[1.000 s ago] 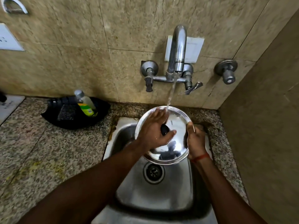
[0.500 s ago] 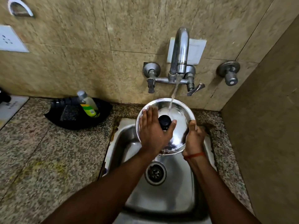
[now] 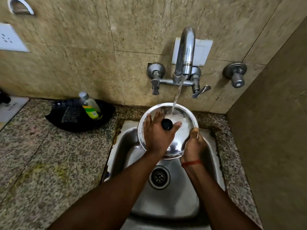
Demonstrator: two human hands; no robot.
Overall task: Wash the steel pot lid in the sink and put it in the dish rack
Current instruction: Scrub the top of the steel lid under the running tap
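Observation:
The round steel pot lid (image 3: 184, 120) with a black knob (image 3: 167, 124) is held tilted above the steel sink (image 3: 167, 201), under the running tap (image 3: 185, 52). Water strikes the lid's far edge. My left hand (image 3: 157, 133) lies flat on the lid's top, fingers spread beside the knob. My right hand (image 3: 193, 145) grips the lid's near right rim, thumb on top. No dish rack is in view.
A black tray (image 3: 74, 122) with a green-labelled soap bottle (image 3: 90, 107) sits on the granite counter (image 3: 41, 155) left of the sink. A beige side wall (image 3: 274, 138) closes the right. The sink drain (image 3: 159, 177) is below the lid.
The lid has shifted slightly away from me toward the tap. My left hand has slid over its top, the palm now lower beside the knob. My right hand keeps its hold on the rim.

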